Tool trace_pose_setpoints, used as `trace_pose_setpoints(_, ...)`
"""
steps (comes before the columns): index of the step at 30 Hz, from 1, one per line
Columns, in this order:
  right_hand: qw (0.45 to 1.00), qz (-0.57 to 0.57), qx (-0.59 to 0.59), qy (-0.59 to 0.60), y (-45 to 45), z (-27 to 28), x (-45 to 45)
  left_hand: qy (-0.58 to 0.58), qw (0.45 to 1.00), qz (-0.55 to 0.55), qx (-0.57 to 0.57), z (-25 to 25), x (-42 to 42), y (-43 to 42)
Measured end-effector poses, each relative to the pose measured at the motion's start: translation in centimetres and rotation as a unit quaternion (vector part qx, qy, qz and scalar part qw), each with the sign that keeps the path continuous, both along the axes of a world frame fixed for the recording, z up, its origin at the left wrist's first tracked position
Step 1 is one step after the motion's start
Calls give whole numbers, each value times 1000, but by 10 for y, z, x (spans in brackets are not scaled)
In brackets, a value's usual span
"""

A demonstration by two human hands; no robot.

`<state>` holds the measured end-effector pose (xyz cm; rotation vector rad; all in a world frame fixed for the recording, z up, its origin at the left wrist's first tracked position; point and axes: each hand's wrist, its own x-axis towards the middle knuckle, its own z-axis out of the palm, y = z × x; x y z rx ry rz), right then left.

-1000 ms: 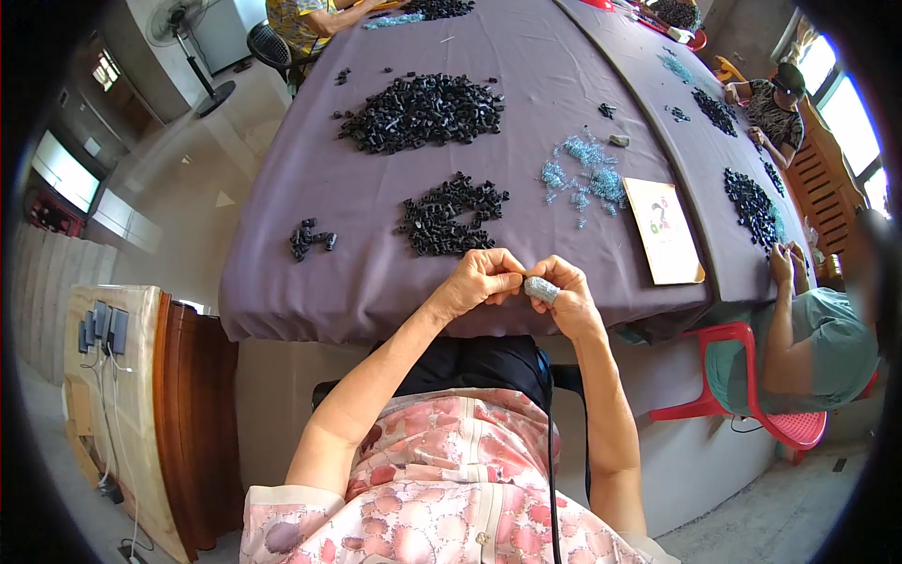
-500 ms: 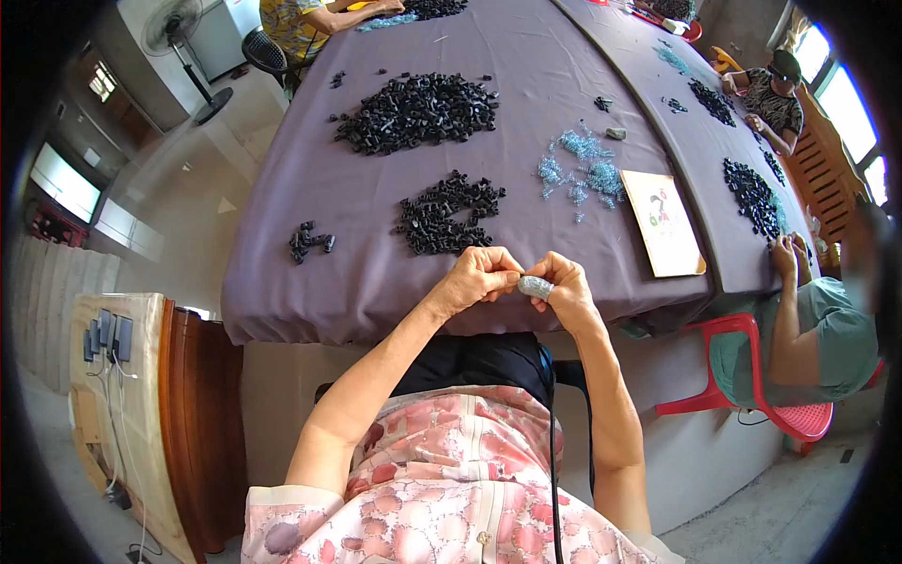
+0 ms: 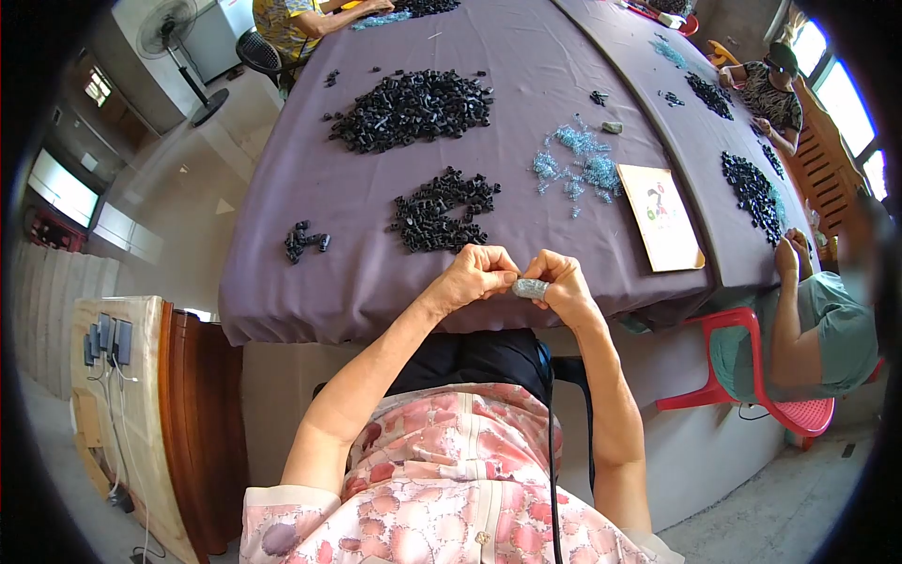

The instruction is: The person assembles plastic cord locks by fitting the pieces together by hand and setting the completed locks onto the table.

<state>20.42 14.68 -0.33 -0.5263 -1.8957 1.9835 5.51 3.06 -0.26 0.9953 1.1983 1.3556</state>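
My left hand [image 3: 474, 280] is closed in a pinch just past the table's near edge. My right hand [image 3: 564, 289] meets it, fingers pinched too. A grey, wrapped-looking short cylinder [image 3: 530, 289] shows at the right thumb; whether it is worn or held I cannot tell. Whatever lies between the fingertips is too small to make out. Beyond my hands is a pile of small black tubular parts [image 3: 442, 211], with a smaller cluster of them [image 3: 305, 242] to the left. Small clear-blue springs [image 3: 587, 160] lie scattered at the right.
A larger black heap [image 3: 413, 111] lies farther up the purple tablecloth [image 3: 282, 291]. A pale printed board [image 3: 660, 218] and a small grey piece [image 3: 612, 127] sit on the right. Other people work along the table, one near a red chair [image 3: 733, 362].
Both hands stay together in nearly the same place. The grey cylinder at my right thumb has turned slightly and sits more level. The whole view has shifted a little.
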Motion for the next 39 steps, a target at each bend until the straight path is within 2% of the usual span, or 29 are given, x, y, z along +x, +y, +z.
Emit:
trace_pose_setpoints(5, 1000, -6, 4, -16, -1, 5, 0, 8, 1000, 26, -8, 0, 4, -1)
trace_pose_setpoints(11, 997, 23, -74, 8, 2, 10, 0, 18, 999, 22, -15, 2, 5, -1)
trace_pose_setpoints(24, 997, 37, -4, -70, 3, 16, 1, 24, 999, -19, -35, 4, 0, 3)
trace_pose_setpoints(28, 997, 43, -14, -62, 5, 13, 0, 26, 999, -17, -35, 3, 0, 4)
trace_pose_setpoints(31, 999, 11, -26, -32, 2, 10, -1, -53, 997, -5, -60, 1, -4, 5)
trace_pose_setpoints(35, 998, -29, -48, 13, -5, 14, -3, -66, 997, 5, -42, 1, -1, 7)
trace_pose_setpoints(39, 998, -17, -57, 23, -2, 11, -3, -73, 997, -10, -34, 2, -2, 7)
